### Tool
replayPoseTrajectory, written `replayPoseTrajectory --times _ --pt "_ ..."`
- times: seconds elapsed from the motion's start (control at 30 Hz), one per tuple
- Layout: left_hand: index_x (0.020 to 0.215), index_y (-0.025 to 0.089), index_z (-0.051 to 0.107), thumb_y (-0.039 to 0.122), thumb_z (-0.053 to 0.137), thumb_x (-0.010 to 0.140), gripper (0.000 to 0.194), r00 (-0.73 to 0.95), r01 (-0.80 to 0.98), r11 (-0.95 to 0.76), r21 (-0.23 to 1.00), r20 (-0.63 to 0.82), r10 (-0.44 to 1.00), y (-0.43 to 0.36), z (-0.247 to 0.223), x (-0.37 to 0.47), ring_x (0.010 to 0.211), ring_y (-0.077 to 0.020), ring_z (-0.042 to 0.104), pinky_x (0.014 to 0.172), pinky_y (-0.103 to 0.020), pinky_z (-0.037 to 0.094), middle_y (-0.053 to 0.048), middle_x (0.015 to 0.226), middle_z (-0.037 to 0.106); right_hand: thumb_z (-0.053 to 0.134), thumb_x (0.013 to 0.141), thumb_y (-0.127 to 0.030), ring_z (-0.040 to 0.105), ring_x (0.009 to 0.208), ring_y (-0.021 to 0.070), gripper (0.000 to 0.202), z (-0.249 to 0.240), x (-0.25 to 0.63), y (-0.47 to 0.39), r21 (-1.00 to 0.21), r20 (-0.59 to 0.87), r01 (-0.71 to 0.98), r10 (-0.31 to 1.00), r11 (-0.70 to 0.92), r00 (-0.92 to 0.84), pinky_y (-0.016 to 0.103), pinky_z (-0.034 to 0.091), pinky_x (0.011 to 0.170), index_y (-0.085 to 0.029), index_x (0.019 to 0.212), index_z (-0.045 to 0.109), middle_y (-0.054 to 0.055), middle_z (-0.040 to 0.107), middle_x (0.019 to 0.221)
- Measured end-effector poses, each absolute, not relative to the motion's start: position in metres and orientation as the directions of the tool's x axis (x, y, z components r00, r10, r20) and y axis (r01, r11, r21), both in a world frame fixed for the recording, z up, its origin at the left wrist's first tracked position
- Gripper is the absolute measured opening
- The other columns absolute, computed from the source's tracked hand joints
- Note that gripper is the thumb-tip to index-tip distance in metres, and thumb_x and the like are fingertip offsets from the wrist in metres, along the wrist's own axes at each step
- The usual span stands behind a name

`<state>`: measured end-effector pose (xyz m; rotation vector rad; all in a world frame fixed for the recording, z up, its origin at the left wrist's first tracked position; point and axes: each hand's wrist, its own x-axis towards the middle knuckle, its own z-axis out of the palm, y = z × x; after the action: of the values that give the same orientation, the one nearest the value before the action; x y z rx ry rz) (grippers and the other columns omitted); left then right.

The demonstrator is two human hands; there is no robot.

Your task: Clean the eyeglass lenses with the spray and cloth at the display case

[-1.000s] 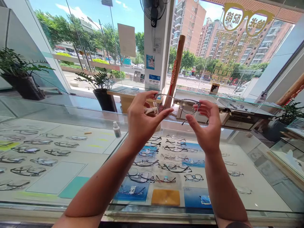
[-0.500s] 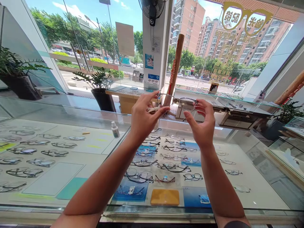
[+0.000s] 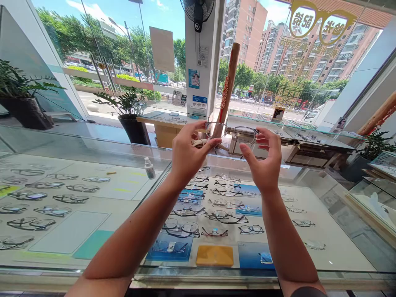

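Observation:
A pair of eyeglasses with thin rims is held up in front of me, lenses side by side. My left hand pinches its left end between thumb and fingers. A crumpled beige cloth also sits in that hand, partly hidden by the thumb. My right hand has its fingertips on the right end of the frame, thumb near the lower rim. Beneath both arms is a glass display case holding rows of spectacles.
A small white bottle stands on the glass at left centre. A yellow-orange case lies among the displayed frames. Potted plants and a low counter are beyond, before large windows. A fan hangs on the pillar.
The eyeglasses have tilted slightly, so the left lens faces me more fully. Both hands keep their hold and barely shift.

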<state>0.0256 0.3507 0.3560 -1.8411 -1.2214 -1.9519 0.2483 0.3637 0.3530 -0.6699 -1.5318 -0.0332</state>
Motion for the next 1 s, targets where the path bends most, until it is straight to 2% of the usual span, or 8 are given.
replayPoseTrajectory --times 0.27,0.43,0.63,1.0 --pt "0.129 0.028 0.074 0.059 0.089 0.086 0.055 -0.217 0.657 -0.624 0.424 0.898 0.382 0.3514 0.3552 0.0254 0.09 -0.022 0.07 0.081 -0.04 0.058 -0.008 0.121 0.079 0.079 0.094 -0.048 0.066 0.118 0.0287 0.051 0.3516 0.247 0.3638 -0.402 0.912 0.399 0.399 0.824 0.096 0.048 0.058 0.098 -0.028 0.138 0.061 0.007 0.066 0.124" --pt "0.129 0.029 0.074 0.061 0.087 0.086 0.055 -0.208 0.654 -0.621 0.432 0.892 0.402 0.3536 0.3542 0.0242 0.081 -0.0199 0.066 0.076 -0.039 0.057 -0.008 0.121 0.08 0.078 0.096 -0.048 0.067 0.117 0.0282 0.047 0.3522 0.2476 0.3628 -0.363 0.928 0.439 0.362 0.822 0.089 0.049 0.059 0.098 -0.03 0.136 0.061 0.007 0.066 0.125" --pt "0.128 0.028 0.076 0.064 0.087 0.085 0.057 -0.208 0.668 -0.618 0.415 0.901 0.381 0.3523 0.3544 0.0244 0.079 -0.0193 0.064 0.075 -0.039 0.056 -0.008 0.12 0.08 0.077 0.097 -0.048 0.068 0.116 0.028 0.046 0.3534 0.2501 0.3621 -0.332 0.937 0.465 0.342 0.821 0.066 0.05 0.06 0.099 -0.031 0.137 0.062 0.007 0.068 0.127" --pt "0.127 0.028 0.075 0.069 0.082 0.086 0.058 -0.207 0.728 -0.595 0.339 0.937 0.281 0.3459 0.357 0.0268 0.081 -0.0213 0.065 0.078 -0.039 0.056 -0.007 0.115 0.078 0.079 0.095 -0.051 0.071 0.117 0.0284 0.048 0.3499 0.2517 0.3681 -0.408 0.905 0.411 0.421 0.815 0.062 0.051 0.06 0.099 -0.028 0.135 0.067 0.007 0.073 0.128"
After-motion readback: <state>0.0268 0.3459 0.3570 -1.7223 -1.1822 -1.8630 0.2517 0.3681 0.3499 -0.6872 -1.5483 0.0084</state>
